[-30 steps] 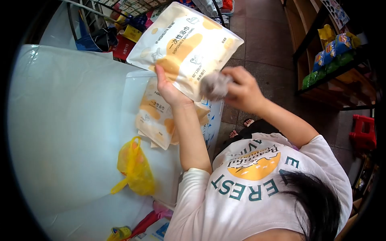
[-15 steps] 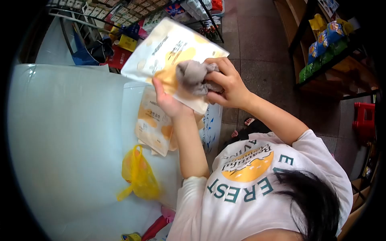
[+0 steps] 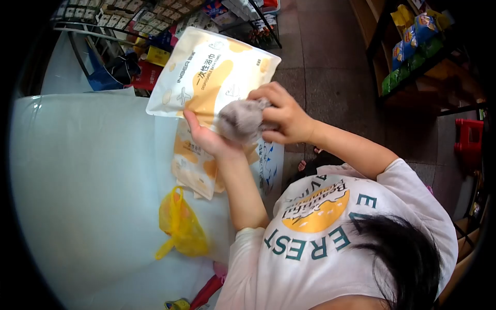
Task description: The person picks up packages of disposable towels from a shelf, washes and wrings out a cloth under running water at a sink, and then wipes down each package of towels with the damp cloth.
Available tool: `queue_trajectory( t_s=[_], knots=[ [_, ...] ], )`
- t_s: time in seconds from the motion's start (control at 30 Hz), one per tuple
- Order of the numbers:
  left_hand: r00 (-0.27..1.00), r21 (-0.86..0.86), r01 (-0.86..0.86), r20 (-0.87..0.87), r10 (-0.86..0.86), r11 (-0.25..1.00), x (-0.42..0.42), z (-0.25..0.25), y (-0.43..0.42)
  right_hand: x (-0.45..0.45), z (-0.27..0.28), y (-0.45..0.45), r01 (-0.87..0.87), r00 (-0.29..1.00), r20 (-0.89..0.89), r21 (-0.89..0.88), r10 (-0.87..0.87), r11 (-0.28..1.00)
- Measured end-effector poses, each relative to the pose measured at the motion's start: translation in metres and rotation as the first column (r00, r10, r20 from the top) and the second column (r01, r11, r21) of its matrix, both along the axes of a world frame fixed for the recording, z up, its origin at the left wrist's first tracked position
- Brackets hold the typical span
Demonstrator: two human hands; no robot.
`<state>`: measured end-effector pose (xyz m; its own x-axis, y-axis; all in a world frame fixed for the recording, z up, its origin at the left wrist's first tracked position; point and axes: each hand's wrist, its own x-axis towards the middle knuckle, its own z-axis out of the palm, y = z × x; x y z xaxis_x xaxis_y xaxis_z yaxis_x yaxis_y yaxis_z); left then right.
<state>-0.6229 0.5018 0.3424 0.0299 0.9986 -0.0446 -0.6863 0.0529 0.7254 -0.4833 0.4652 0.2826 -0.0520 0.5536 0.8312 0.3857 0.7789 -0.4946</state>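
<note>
A white and orange bath towel packet [image 3: 217, 72], labelled "disposable bath towel", rests on my left hand [image 3: 214, 142]. The thumb of that hand lies over the packet's near edge, and its other fingers are hidden underneath. My right hand [image 3: 287, 116] is closed round a crumpled grey cloth [image 3: 240, 121], which lies against the near corner of the packet, close to my left palm. Below the held packet, another packet [image 3: 194, 163] of similar print lies on the white surface, partly covered, with more packaging showing beneath it.
A knotted yellow plastic bag [image 3: 181, 222] sits on the white covered table [image 3: 88, 181]. Racks of small boxed goods [image 3: 124, 15] stand at the far left. Shelves with blue and green packs [image 3: 416, 44] are at the right, near a red stool [image 3: 469, 139].
The grey cloth in my right hand has moved toward me, down to the packet's near corner. The packet has shifted slightly left and its print is now sharper.
</note>
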Motion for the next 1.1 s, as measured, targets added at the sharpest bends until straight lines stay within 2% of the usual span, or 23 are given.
queue_trajectory(
  t_s=[0.07, 0.13, 0.23, 0.33, 0.4, 0.43, 0.53, 0.6, 0.67, 0.7, 0.73, 0.8, 0.83, 0.87, 0.93, 0.97, 1.07, 1.1],
  knots=[
    [0.997, 0.04, 0.038, 0.065, -0.04, 0.999, -0.002, 0.001, 0.001, 0.017, -0.008, 0.011, 0.178, 0.984, -0.013, -0.066, -0.179, 0.982],
    [0.999, 0.022, 0.028, 0.042, -0.029, 0.999, -0.003, 0.002, -0.001, 0.03, -0.016, 0.023, 0.257, 0.964, -0.041, -0.099, -0.262, 0.961],
    [1.0, 0.003, 0.016, 0.026, -0.016, 1.0, -0.003, 0.002, 0.001, 0.041, -0.028, 0.041, 0.33, 0.944, 0.029, -0.107, -0.329, 0.938],
    [1.0, 0.024, 0.001, 0.001, -0.001, 1.0, -0.006, 0.0, 0.002, 0.05, -0.032, 0.048, 0.393, 0.919, 0.028, -0.12, -0.393, 0.912],
    [1.0, 0.012, -0.017, -0.023, 0.018, 1.0, -0.006, 0.003, 0.001, 0.041, -0.03, 0.041, 0.318, 0.948, 0.021, -0.095, -0.318, 0.943],
    [0.999, 0.006, -0.037, -0.04, 0.037, 0.999, -0.004, 0.004, 0.002, 0.031, -0.022, 0.031, 0.248, 0.966, -0.044, -0.113, -0.255, 0.962],
    [0.999, 0.006, -0.043, -0.032, 0.043, 0.999, -0.008, 0.001, 0.005, 0.012, -0.008, 0.013, 0.129, 0.992, 0.009, -0.08, -0.129, 0.988],
    [0.998, 0.033, -0.037, -0.053, 0.038, 0.999, -0.013, -0.004, 0.007, 0.003, 0.0, 0.005, 0.054, 0.995, 0.081, 0.02, -0.056, 0.998],
    [0.985, -0.055, -0.126, -0.13, 0.118, 0.991, -0.003, 0.008, -0.004, 0.0, 0.005, 0.001, 0.084, 0.99, 0.108, 0.023, -0.086, 0.996],
    [0.995, -0.05, -0.044, -0.089, 0.039, 0.998, -0.006, 0.006, -0.004, 0.001, 0.007, 0.0, 0.079, 0.986, 0.144, 0.05, -0.086, 0.996],
    [0.995, -0.051, -0.042, -0.088, 0.038, 0.998, -0.012, 0.002, -0.004, 0.001, 0.009, -0.001, 0.071, 0.98, 0.179, 0.076, -0.084, 0.995],
    [0.948, -0.036, 0.287, 0.15, -0.279, 0.957, -0.02, -0.001, -0.004, -0.01, 0.014, -0.009, 0.018, 0.966, 0.251, 0.155, -0.057, 0.988],
    [0.994, -0.126, 0.088, -0.056, -0.096, 0.988, -0.012, 0.002, -0.008, -0.015, 0.012, -0.012, -0.005, 0.97, 0.24, 0.159, -0.034, 0.987],
    [0.993, -0.125, 0.091, -0.058, -0.099, 0.988, -0.013, 0.002, -0.008, -0.017, 0.011, -0.013, -0.027, 0.973, 0.23, 0.166, -0.012, 0.986],
    [0.972, -0.07, 0.216, 0.107, -0.208, 0.974, -0.017, -0.002, -0.007, -0.007, 0.004, -0.006, 0.014, 0.967, 0.249, 0.147, -0.051, 0.989],
    [0.992, -0.018, 0.128, 0.021, -0.127, 0.992, -0.02, -0.008, -0.002, -0.001, 0.001, -0.002, 0.052, 0.963, 0.255, 0.122, -0.082, 0.991],
    [1.0, -0.001, 0.021, 0.001, -0.021, 1.0, -0.013, -0.004, -0.004, 0.021, -0.015, 0.014, 0.203, 0.947, 0.24, 0.067, -0.213, 0.977],
    [0.999, -0.016, 0.033, 0.026, -0.032, 0.999, -0.011, -0.001, -0.008, 0.029, -0.018, 0.019, 0.231, 0.939, 0.247, 0.06, -0.238, 0.971]
  ],
)
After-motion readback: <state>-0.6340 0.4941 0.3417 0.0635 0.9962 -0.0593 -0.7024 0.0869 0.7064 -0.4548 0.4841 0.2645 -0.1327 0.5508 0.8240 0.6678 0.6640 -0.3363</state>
